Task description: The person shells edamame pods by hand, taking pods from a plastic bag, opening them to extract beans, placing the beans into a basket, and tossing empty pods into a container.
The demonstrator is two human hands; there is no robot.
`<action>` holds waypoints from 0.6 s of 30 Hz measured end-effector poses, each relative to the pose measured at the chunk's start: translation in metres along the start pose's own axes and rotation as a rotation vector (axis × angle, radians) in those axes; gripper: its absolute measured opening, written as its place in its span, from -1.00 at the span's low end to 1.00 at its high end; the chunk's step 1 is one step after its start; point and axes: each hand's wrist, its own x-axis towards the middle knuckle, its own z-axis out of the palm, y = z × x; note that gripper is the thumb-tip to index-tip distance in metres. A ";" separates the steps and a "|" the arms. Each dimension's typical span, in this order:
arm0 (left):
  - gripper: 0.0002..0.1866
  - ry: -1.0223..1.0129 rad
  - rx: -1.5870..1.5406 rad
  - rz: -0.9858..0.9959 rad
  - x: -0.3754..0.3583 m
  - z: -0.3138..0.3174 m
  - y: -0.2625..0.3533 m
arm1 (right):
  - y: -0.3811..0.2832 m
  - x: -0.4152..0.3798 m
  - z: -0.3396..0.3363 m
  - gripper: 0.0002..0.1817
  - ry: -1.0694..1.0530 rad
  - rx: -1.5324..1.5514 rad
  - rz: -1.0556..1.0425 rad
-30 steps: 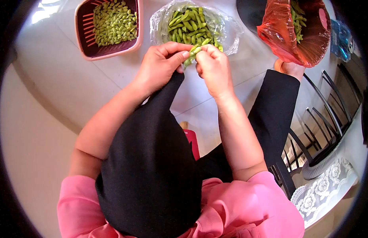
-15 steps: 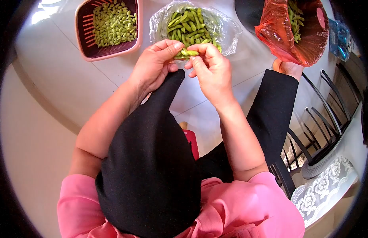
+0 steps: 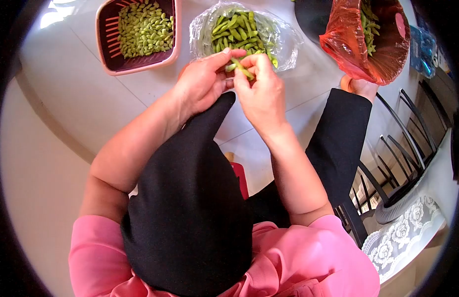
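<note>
My left hand [image 3: 203, 81] and my right hand [image 3: 261, 89] meet just in front of an open clear plastic bag [image 3: 284, 45]. Between their fingertips is a green soybean pod [image 3: 245, 72], pinched by my right thumb and fingers. My left thumb and fingers close around its other end, partly hiding it. Several whole pods [image 3: 234, 30] fill the bag behind my hands. To the left, a pink-rimmed square basket [image 3: 176, 29] holds many shelled green beans [image 3: 146, 29].
A red plastic bag [image 3: 333, 49] with pod pieces [image 3: 370, 29] inside stands at the upper right, by my foot [image 3: 362, 88]. Black chair legs [image 3: 403, 133] and a lace cloth [image 3: 403, 230] lie at the right. My knee rises below my hands.
My left hand has shifted a little right, closer to my right hand. The pod between the fingers has turned from nearly level to slanted.
</note>
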 end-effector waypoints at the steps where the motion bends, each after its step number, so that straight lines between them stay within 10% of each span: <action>1: -0.62 0.018 0.027 0.018 0.000 -0.001 0.000 | 0.003 0.001 0.000 -0.84 -0.001 0.000 -0.001; 18: -0.44 -0.074 0.641 0.193 -0.010 0.012 -0.002 | 0.013 -0.006 -0.011 -0.90 -0.051 -0.122 -0.120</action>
